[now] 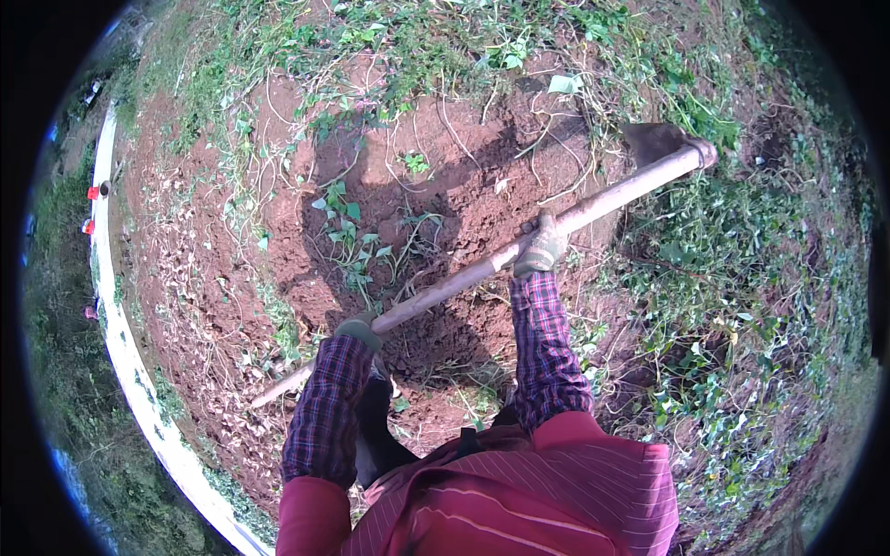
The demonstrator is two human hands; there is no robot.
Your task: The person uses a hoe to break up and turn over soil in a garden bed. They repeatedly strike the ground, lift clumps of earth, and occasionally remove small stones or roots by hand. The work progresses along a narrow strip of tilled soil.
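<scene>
Both my gloved hands grip the long wooden handle of a hoe [459, 283], which slants from lower left to upper right across my body. My left hand [359, 329] is closed round the handle near its lower end. Farther up the handle, my right hand [542, 247] holds it near the middle. The hoe's dark metal blade [650, 142] is at the upper right, beside green vines. Between my arms and beyond the handle lies loose reddish soil [480, 208], with a leafy vine plant [351, 243] on it in shadow.
Green creeping vines [723, 326] cover the ground at the right, and more grow along the top. Dry leaves [188, 278] litter the soil at the left. A pale curved path [132, 375] runs down the far left, with small red things beside it. My dark boots are below the handle.
</scene>
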